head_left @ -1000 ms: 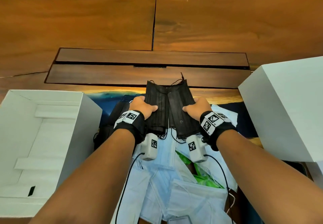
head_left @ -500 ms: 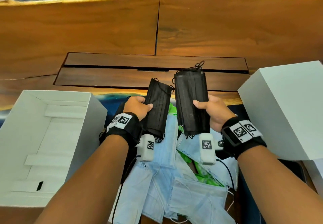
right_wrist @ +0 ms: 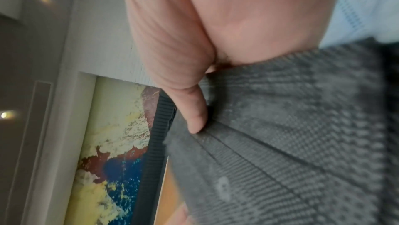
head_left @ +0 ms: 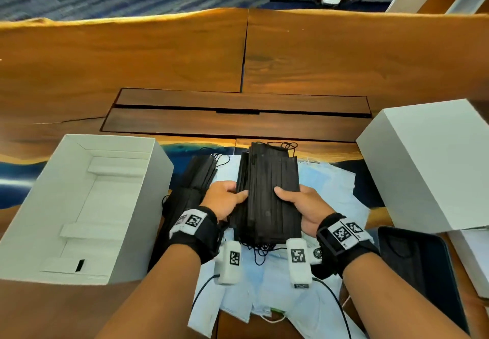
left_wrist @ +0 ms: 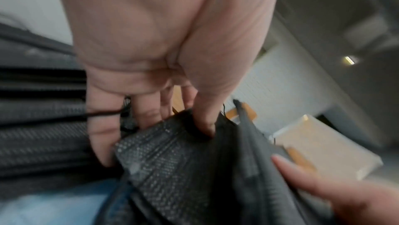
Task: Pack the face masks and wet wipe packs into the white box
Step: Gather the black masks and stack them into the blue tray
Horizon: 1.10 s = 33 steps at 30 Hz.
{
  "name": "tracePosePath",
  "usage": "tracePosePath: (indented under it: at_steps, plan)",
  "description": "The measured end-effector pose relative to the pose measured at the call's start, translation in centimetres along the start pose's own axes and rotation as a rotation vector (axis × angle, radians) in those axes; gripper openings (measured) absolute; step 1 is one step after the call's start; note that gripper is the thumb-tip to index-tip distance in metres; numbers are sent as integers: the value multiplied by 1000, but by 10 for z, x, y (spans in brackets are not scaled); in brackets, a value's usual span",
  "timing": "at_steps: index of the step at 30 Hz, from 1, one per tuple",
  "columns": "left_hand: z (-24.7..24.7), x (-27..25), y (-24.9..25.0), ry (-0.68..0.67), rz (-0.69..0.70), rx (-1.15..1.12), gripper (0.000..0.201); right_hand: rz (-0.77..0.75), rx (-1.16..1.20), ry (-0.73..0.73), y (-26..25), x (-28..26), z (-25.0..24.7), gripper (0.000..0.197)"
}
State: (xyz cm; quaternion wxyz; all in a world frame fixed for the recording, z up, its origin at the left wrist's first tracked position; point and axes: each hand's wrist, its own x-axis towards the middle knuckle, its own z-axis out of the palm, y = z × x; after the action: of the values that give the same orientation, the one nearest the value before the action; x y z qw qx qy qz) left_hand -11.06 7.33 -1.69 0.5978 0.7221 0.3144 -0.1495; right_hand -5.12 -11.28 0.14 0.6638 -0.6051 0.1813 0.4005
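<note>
Wood table [head_left: 158, 55] spreads under my head view, with the open white box [head_left: 79, 206] at my left and a closed white box [head_left: 428, 164] at my right. A second bunch of black masks [head_left: 195, 180] lies between the open box and my hands, on top of pale blue masks [head_left: 328, 190] strewn across the near edge; a dark phone [head_left: 420, 267] rests by my right forearm. Both my hands hold one stack of black masks [head_left: 270, 193] above the blue ones, my left hand [head_left: 225, 199] on its left edge and my right hand [head_left: 304, 206] on its right edge, thumbs on top.

From my left wrist, my left thumb presses the stack [left_wrist: 183, 169] against fingers [left_wrist: 101, 135] curled beneath; an ear loop crosses them.

From my right wrist, my thumb lies on the pleated top mask [right_wrist: 291, 135], the other fingers hidden beneath. Blurred beyond are a wall and a painting.
</note>
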Motion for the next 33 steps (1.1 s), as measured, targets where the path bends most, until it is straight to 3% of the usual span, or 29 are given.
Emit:
tracePosePath:
  at_steps: [3,5,12,14,15,18,20,23,27,33]
  plan:
    - [4,4,-7,146,50,321,13,-9,-74,102,2,-2,1,40]
    - [5,-1,-8,212,46,415,5,15,-93,124,2,-6,0,35]
    - [-5,-24,11,499,187,783,23,43,0,5,-12,-24,-7,32]
    - [-8,-28,22,467,287,573,27,41,38,-61,-20,-32,-6,32]
    - [-7,-31,28,366,290,385,33,44,63,-91,-24,-35,-6,33]
    - [2,-47,46,-128,90,-325,58,43,121,-154,-31,-43,-6,36]
    - [8,-50,45,-326,41,-606,66,46,116,-156,-33,-46,-5,30]
    - [14,-50,37,-325,39,-620,63,45,103,-108,-27,-45,-8,32]
    - [19,-47,27,-195,62,-627,34,24,38,-54,-17,-44,-10,34]
    - [29,-51,28,-94,77,-490,30,-82,-53,-69,-10,-46,-2,35]
